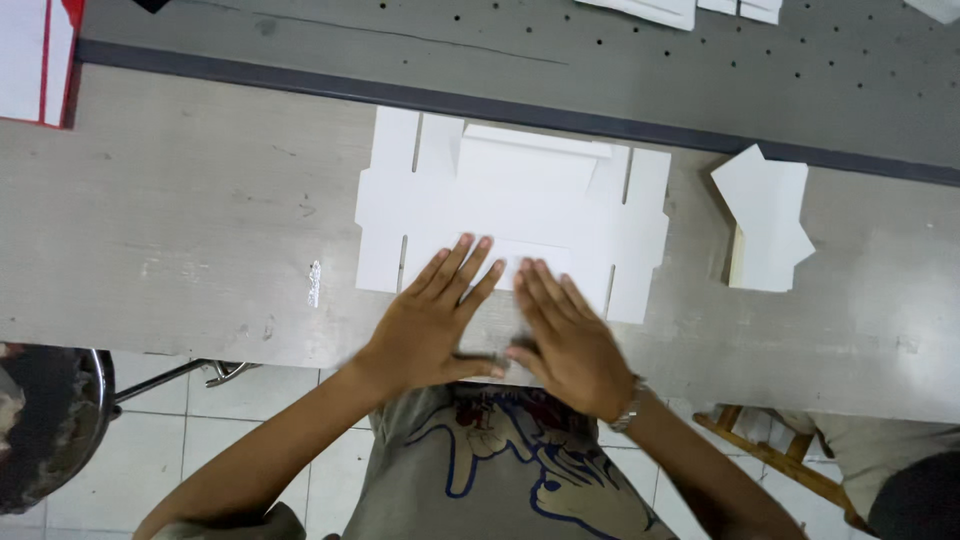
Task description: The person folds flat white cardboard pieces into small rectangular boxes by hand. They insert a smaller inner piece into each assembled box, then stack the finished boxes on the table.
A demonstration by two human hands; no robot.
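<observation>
Head view: smooth white die-cut cardboard sheet (515,215) is pressed flat by left hand (432,320) and right hand (565,335), fingers spread, nothing gripped, on the scuffed grey desk (180,250); white cut pieces (768,220) lie at 3 o'clock.

Our fingers (470,262) lie on the sheet's (520,190) near edge; stack (768,215) right of them, on the table (180,230).

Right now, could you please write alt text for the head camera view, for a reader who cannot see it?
Seen from above, a person's left hand and right hand press flat, side by side, on the near edge of a white die-cut cardboard sheet lying on a grey table. A smaller stack of white cardboard pieces lies to the right.
</observation>
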